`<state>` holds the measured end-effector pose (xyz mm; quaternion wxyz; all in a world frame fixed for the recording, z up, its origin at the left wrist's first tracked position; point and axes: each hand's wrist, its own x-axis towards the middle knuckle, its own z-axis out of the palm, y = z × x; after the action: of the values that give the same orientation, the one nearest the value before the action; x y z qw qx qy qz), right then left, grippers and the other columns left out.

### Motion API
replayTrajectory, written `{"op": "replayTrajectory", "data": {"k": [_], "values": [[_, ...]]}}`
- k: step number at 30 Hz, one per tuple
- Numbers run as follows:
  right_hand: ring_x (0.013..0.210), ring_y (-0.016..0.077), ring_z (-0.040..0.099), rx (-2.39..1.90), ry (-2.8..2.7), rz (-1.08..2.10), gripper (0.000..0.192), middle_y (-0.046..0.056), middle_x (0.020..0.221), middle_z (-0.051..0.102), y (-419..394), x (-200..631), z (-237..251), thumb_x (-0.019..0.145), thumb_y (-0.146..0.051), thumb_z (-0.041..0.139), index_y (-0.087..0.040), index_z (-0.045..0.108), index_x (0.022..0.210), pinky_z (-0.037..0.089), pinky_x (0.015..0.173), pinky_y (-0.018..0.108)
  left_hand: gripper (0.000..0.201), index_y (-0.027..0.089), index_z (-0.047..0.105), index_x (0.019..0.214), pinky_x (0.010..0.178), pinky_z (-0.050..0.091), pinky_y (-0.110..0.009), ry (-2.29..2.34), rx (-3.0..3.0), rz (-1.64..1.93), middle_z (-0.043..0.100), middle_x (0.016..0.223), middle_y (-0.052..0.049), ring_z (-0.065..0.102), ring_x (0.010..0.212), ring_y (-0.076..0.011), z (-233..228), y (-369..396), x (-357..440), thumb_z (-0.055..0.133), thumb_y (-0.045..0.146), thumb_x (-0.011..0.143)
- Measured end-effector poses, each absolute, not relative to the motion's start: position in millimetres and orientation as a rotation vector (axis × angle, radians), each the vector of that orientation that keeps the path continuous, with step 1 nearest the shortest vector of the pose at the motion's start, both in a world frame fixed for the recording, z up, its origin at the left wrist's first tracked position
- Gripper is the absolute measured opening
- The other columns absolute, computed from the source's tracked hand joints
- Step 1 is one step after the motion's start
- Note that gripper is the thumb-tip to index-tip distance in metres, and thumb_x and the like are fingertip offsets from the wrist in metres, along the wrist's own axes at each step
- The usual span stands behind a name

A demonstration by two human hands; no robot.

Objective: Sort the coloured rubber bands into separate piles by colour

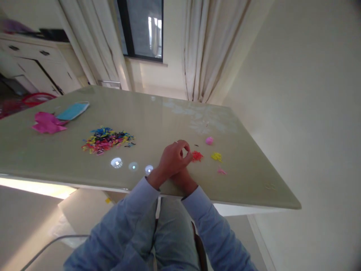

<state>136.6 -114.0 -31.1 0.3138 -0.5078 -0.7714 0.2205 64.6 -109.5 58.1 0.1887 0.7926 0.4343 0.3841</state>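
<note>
1. I see my left hand point(173, 160) raised just above the glossy tabletop point(158, 113), fingers curled in with the fingertips point(186, 149) pinched close together; whether something tiny sits between them I cannot tell
2. My right hand point(183, 178) lies under and behind the left one, mostly hidden by it, so I cannot tell how its fingers stand or whether it holds anything
3. The red pile point(197, 156) of small bands lies just beside the left fingertips, on their right, nearly touching them
4. Further right, a little apart from the red ones, lies the yellow pile point(216, 156), and near it, closer to the table's front edge, a small pink scrap point(221, 171)
5. Beyond those two, further from me, sits a pink lump point(209, 140), with a tiny dark speck point(196, 145) between it and my hands
6. Well to the left of both hands lies the big mixed heap point(105, 139) of bands in blue, yellow, red, pink and black, with a few black strays at its right edge
7. Far left on the tabletop are a crumpled magenta bag point(47, 123) and, touching its far side, a blue face mask point(72, 111)
8. Both my sleeves point(203, 218) are light blue and come up from the bottom of the view, wrists meeting at the table's near edge
</note>
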Motion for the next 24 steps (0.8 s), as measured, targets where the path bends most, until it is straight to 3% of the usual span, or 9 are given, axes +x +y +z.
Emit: {"op": "replayTrajectory", "data": {"k": [3, 7, 17, 24], "values": [[0.084, 0.0179, 0.056, -1.387, -2.049, 0.555, 0.015, 0.007, 0.089, 0.066, -122.9, 138.6, -19.4, 0.086, -0.011, 0.056, -0.017, 0.068, 0.093, 0.045, 0.079, 0.029, 0.003, 0.020, 0.053, 0.075, 0.060, 0.036, -0.025, 1.399, 1.968, 1.305, 0.051, 0.060, 0.003, 0.047, 0.054, -0.0120, 42.0, -125.4, 11.2, 0.055, 0.022, 0.076], [0.082, 0.0154, 0.058, -1.288, -2.013, 0.603, 0.015, 0.005, 0.088, 0.067, -127.8, 143.2, -8.4, 0.086, -0.018, 0.057, -0.016, 0.070, 0.093, 0.045, 0.079, 0.029, 0.007, 0.021, 0.048, 0.070, 0.056, 0.031, -0.025, 1.616, 1.850, 1.238, 0.044, 0.056, 0.005, 0.044, 0.053, -0.0121, 13.2, -132.4, -46.8, 0.054, 0.022, 0.073], [0.067, 0.0151, 0.062, -1.343, -1.676, 1.091, 0.027, 0.005, 0.079, 0.069, -97.2, 106.5, 15.5, 0.078, -0.035, 0.062, -0.013, 0.071, 0.091, 0.048, 0.066, 0.028, 0.018, 0.020, 0.042, 0.061, 0.058, 0.028, -0.026, 1.602, 1.758, 1.112, 0.045, 0.057, 0.003, 0.043, 0.057, -0.0128, -8.0, -123.3, -86.2, 0.050, 0.023, 0.077], [0.063, 0.0127, 0.062, -1.245, -1.947, 0.993, 0.024, 0.004, 0.076, 0.069, -33.9, 35.6, 18.0, 0.079, -0.027, 0.058, -0.013, 0.071, 0.093, 0.050, 0.064, 0.024, 0.020, 0.019, 0.045, 0.064, 0.062, 0.029, -0.027, 1.594, 1.891, 1.081, 0.052, 0.063, 0.001, 0.049, 0.063, -0.0142, -12.9, -130.2, -81.3, 0.053, 0.020, 0.082]]}}
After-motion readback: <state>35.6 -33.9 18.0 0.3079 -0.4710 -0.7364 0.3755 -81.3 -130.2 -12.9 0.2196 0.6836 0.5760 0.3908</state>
